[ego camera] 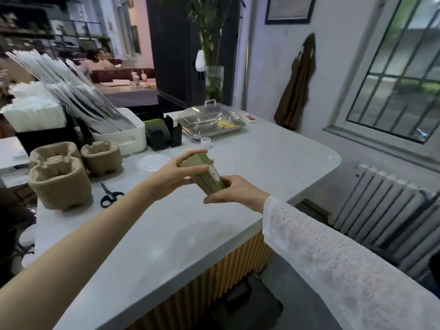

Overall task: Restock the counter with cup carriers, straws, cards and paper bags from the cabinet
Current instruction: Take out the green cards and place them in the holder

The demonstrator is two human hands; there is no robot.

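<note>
Cards (207, 176) – both hands grip the stack, long axis toward 11 o'clock, where the black holder (164, 134) waits; left hand (171, 173) nearer, right hand (234, 191) behind.

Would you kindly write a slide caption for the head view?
Both hands, left and right, hold a green card stack above the counter.

A green stack of cards (206, 176), its edges striped in thin pale lines, sits between both hands. Under the hands, the counter (250, 160) is pale grey, its front ribbed in tan-yellow. The right arm's sleeve (333, 253) is white knit. Left of the left hand: brown pulp cup carriers (59, 177), black scissors (110, 195). Beyond the hands: a white bin (128, 136) of white-wrapped straws (71, 91), and a black holder (164, 134) with green cards.
</note>
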